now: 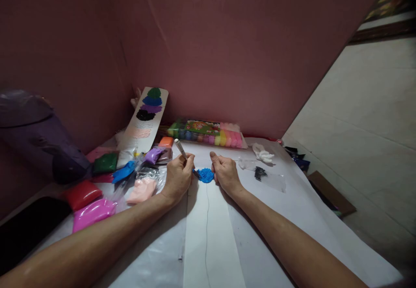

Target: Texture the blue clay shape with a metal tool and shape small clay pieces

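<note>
A patch of blue modelling clay (pixel 206 176) with a ridged, petal-like surface lies at the far end of a white card strip (pixel 212 236). A thin line runs down the strip's middle. My left hand (pixel 180 175) is closed around a pen-shaped tool (pixel 180 148), whose pale end points up and whose dark tip meets the clay's left edge. On the clay's right side, my right hand (pixel 226 173) has its fingers curled and its thumb raised, close against the strip's edge. What its fingers hold, if anything, is hidden.
Clay packets, among them a pink one (pixel 94 215) and a red one (pixel 83 194), crowd the left. A painted-looking sample card (pixel 147 119) leans on the wall. Behind my hands lies a multicoloured clay pack (pixel 208 133); white clay (pixel 263 153) and a plastic wrapper (pixel 271 179) lie right.
</note>
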`<state>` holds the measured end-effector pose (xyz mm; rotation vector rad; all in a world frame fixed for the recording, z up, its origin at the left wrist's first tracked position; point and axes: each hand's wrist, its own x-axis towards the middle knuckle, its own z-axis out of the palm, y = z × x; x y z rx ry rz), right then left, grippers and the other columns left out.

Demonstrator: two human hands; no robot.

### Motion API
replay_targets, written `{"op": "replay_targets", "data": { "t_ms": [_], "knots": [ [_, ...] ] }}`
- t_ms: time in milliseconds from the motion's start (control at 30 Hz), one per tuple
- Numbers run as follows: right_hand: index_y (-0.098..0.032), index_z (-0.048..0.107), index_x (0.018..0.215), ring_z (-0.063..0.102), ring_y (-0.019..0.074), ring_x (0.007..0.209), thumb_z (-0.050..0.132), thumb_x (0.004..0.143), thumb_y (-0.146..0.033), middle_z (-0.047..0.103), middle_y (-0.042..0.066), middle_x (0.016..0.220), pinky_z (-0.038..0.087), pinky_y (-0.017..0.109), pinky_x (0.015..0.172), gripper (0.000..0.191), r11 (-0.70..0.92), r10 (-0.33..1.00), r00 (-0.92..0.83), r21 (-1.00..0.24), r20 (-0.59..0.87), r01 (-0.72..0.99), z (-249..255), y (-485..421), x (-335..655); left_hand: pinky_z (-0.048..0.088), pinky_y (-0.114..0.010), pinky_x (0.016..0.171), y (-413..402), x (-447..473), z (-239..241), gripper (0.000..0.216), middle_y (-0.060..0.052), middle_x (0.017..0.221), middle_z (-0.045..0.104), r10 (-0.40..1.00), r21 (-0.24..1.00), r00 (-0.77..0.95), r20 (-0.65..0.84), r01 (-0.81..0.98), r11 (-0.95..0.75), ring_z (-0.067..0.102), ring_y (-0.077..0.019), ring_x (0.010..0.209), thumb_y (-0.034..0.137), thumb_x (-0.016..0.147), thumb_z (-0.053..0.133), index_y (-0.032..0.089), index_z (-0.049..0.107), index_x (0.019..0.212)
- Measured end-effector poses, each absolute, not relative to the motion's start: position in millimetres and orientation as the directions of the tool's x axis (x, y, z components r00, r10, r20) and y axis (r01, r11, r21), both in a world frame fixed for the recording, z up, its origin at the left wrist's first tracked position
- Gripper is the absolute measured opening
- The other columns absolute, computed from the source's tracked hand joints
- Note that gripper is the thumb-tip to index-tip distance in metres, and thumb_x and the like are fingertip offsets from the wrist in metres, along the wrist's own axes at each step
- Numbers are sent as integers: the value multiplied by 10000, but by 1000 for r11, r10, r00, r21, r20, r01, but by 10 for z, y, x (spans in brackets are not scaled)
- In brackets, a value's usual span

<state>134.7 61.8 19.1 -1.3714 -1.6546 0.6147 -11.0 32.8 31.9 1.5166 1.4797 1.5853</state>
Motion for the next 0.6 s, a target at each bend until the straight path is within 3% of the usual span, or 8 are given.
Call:
{"op": "replay_targets", "data": {
  "t_ms": [300, 600],
  "knots": [
    [-215, 492, 440, 512, 147, 375, 354, 862, -675, 487, -7, 325, 355, 247, 470, 638, 229, 962, -8, -790, 273, 568, 215, 603, 1333, 354, -218, 437, 415, -186, 285, 252, 34, 453, 515, 899, 912, -272, 344, 323, -251, 482, -116, 405, 356, 827, 513, 179, 573, 657],
    [-213, 493, 417, 537, 155, 435, 339, 880, -654, 510, 5, 345, 369, 257, 512, 657, 239, 957, -39, -706, 288, 666, 253, 600, 1317, 405, -227, 492, 428, -184, 277, 258, 14, 547, 567, 850, 914, -346, 397, 238, -329, 512, -113, 461, 378, 812, 557, 164, 583, 672]
  ]
}}
